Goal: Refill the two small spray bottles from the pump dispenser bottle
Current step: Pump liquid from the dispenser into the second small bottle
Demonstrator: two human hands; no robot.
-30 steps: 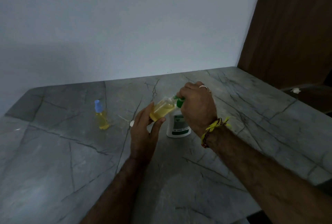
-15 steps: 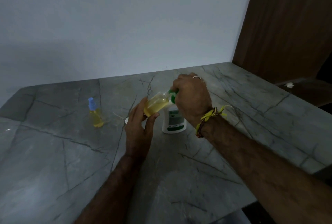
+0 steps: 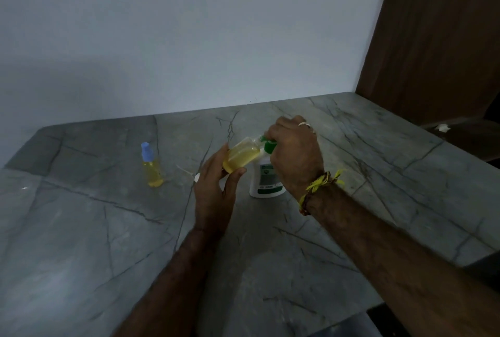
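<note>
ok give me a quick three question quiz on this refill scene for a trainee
1. True or false: the spray bottle with the blue cap is lying on its side.
2. Which hand holds the tilted open bottle?
3. The right hand presses on: A) the green pump B) the blue cap C) the counter

Key:
1. False, it stands upright.
2. The left hand.
3. A

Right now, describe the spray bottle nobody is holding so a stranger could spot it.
Start at the grey stone table and look to its left part, well clear of both hands. A small bottle of yellow liquid stands upright there, alone. Unlike the tilted bottle in the left hand, it wears a blue cap.
</note>
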